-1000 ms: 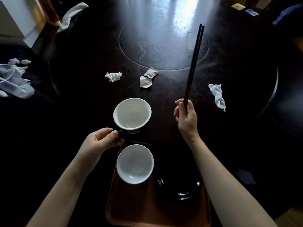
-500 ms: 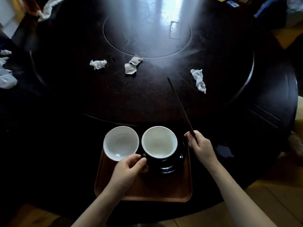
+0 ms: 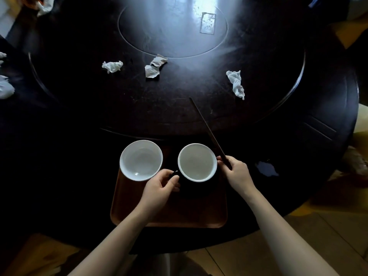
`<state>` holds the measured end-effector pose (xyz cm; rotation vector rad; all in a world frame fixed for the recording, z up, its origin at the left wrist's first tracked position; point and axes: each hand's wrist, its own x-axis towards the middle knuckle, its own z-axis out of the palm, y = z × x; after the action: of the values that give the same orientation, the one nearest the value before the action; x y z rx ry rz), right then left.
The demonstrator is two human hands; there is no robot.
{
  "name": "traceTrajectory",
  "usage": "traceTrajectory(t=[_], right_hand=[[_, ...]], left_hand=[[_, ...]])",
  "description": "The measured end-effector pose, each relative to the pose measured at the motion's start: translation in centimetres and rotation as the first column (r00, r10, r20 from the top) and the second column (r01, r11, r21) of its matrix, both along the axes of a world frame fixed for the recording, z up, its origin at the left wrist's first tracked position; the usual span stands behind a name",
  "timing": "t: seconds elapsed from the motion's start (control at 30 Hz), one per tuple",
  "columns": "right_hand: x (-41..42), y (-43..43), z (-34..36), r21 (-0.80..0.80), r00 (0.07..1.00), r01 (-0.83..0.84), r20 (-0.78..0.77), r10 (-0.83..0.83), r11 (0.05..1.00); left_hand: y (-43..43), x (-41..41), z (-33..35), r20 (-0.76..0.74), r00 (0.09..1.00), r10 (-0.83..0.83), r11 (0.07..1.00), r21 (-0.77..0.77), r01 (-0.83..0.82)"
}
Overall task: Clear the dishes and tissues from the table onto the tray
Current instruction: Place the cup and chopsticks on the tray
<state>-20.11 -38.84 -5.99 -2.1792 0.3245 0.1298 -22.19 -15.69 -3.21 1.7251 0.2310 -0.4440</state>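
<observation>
Head view looks down on a round dark table (image 3: 328, 108) with a brown tray (image 3: 127, 212) at its near edge. The left hand (image 3: 159, 186) pinches the dark handle of a cup (image 3: 197, 162), black outside and white inside, which sits on the right half of the tray. Just left of the cup, not quite touching it, a white bowl (image 3: 141, 159) rests on the tray's far left corner, its rim overhanging the tray edge. The right hand (image 3: 238, 172) is clenched around the near end of dark chopsticks (image 3: 207, 128), close against the cup's right side; the sticks slant up and away to the far left over the table. Farther out on the glossy, scuffed tabletop lie crumpled white tissues: one to the left (image 3: 112, 66), a flatter torn pair in the middle (image 3: 155, 66), and a long twisted one to the right (image 3: 236, 84). A circular groove marks the table's centre.
</observation>
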Motion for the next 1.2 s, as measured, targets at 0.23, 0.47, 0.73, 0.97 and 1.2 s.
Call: traceTrajectory(t=[0.23, 0.47, 0.73, 0.97, 1.2], right_hand=[[0.0, 0.1, -0.5, -0.036, 0.999, -0.053, -0.014, 0.053, 0.998], [0.3, -0.6, -0.3, -0.101, 0.989, -0.149, -0.032, 0.147, 0.984], [-2.2, -0.1, -0.5, -0.016, 0.989, -0.136, -0.053, 0.135, 0.991], [-0.9, -2.8, 1.8, -0.237, 0.969, -0.245, -0.068, 0.236, 0.94], [1.3, -5.2, 1.1, -0.599, 0.911, -0.32, 0.018, 0.411, 0.734]], left_hand=[[-0.1, -1.8, 0.5, -0.093, 0.917, 0.388, 0.901, -0.172, -0.398], [-1.0, -2.5, -2.0, -0.426, 0.866, 0.261, 0.943, -0.081, -0.324], [-0.5, -0.9, -2.6, -0.266, 0.952, 0.153, 0.987, 0.087, -0.134], [0.1, -2.0, -2.1, -0.278, 0.947, 0.161, 0.987, 0.059, -0.151], [2.5, -2.0, -1.2, -0.343, 0.902, 0.263, 0.955, -0.043, -0.294]])
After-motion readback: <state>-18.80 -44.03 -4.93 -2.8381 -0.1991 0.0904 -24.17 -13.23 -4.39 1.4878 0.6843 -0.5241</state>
